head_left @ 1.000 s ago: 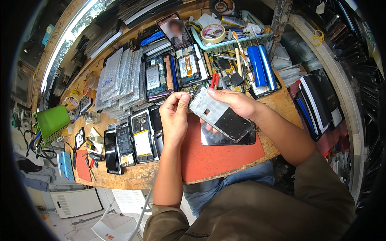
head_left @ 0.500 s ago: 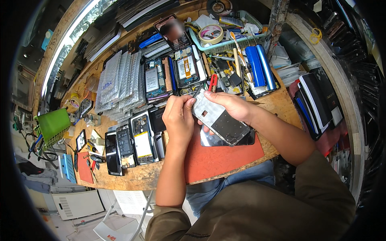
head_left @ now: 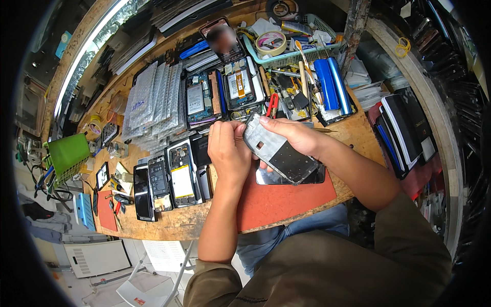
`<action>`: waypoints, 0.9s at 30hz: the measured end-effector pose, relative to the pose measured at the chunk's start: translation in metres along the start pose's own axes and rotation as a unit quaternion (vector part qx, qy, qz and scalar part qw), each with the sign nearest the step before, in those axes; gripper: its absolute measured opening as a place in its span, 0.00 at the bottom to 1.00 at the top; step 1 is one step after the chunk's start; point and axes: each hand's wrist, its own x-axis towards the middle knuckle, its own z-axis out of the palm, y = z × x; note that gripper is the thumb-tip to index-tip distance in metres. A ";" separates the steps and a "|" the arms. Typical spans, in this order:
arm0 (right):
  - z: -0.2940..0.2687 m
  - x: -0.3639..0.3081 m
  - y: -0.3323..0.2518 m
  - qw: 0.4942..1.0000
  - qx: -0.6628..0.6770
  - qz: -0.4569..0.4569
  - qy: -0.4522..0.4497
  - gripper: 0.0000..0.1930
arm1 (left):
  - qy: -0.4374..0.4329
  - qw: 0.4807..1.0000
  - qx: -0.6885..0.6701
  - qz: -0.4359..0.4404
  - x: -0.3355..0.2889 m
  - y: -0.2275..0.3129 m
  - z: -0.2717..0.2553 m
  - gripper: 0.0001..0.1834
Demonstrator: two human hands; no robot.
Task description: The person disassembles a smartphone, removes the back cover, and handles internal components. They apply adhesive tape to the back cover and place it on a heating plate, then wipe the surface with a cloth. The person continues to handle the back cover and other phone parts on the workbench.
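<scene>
A phone frame [head_left: 279, 148], silver-grey at its upper part and black below, with a small square cutout, is held tilted above the mat. My right hand [head_left: 294, 135] grips it from the right, thumb on its face and fingers underneath. At its upper left corner, my left hand [head_left: 227, 148] is closed, thumb and forefinger pinched together at the edge. Whatever sits in that pinch is too small or hidden to make out. Beneath the frame, a dark glossy phone screen [head_left: 317, 176] lies on the orange-red mat [head_left: 281, 210], partly covered from view.
Opened phones [head_left: 181, 176] stand in a row left of my left hand. Bubble-wrapped packs [head_left: 151, 102] are stacked behind them. Red-handled pliers [head_left: 272, 105], brushes and a blue cylinder [head_left: 337, 84] lie beyond my hands. A green basket [head_left: 302, 59] holds a tape roll [head_left: 271, 43].
My left hand's fingers have shifted slightly at the frame's upper corner. The right hand keeps its grip on the frame, and the view has moved a little.
</scene>
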 end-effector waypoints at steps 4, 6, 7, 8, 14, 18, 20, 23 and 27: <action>-0.001 -0.002 -0.003 0.998 -0.067 -0.004 -0.005 0.31 | -0.007 0.999 0.021 0.023 0.000 -0.002 -0.002 0.04; -0.001 -0.001 -0.004 0.997 -0.071 0.002 0.004 0.31 | -0.026 0.998 -0.044 -0.021 0.002 -0.003 -0.003 0.04; -0.002 -0.002 -0.005 0.998 -0.066 -0.001 -0.002 0.31 | -0.045 0.996 -0.061 -0.037 0.003 -0.004 -0.005 0.05; -0.003 -0.003 -0.006 0.998 -0.067 0.007 -0.002 0.31 | -0.064 0.994 -0.077 -0.054 0.003 -0.005 -0.007 0.05; -0.007 -0.008 -0.013 0.997 -0.074 0.015 -0.022 0.31 | -0.071 0.989 -0.111 -0.073 0.003 -0.008 -0.010 0.05; -0.005 -0.012 -0.016 0.997 -0.048 -0.002 -0.066 0.32 | -0.011 0.976 -0.148 -0.158 0.003 -0.019 -0.011 0.08; -0.006 -0.014 -0.019 0.999 -0.027 -0.006 -0.046 0.32 | -0.003 0.940 -0.237 -0.247 0.004 -0.026 -0.013 0.11; -0.008 -0.014 -0.022 0.999 0.004 -0.016 -0.039 0.32 | 0.013 0.924 -0.280 -0.260 0.003 -0.030 -0.012 0.12; -0.011 -0.012 -0.022 0.999 0.032 -0.019 -0.037 0.31 | -0.001 0.914 -0.306 -0.267 0.001 -0.027 -0.009 0.13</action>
